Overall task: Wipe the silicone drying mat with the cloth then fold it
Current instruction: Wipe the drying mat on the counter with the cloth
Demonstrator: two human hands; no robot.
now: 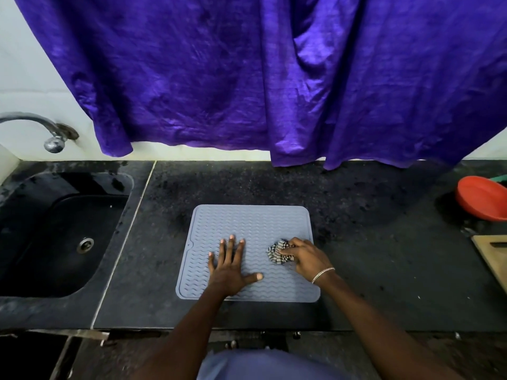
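A grey-blue silicone drying mat (251,220) with a wavy ribbed surface lies flat on the dark stone counter, right in front of me. My left hand (229,266) rests flat on the mat's lower middle, fingers spread, holding nothing. My right hand (303,255), with a silver bracelet on the wrist, presses a bunched checked cloth (275,250) onto the mat near its right edge. The fingers are closed over the cloth, which sticks out to the left of the hand.
A black sink (63,231) with a chrome tap (41,127) lies to the left. A purple curtain (274,78) hangs over the counter's back edge. A red bowl (480,197) and a wooden board (493,256) sit at the far right.
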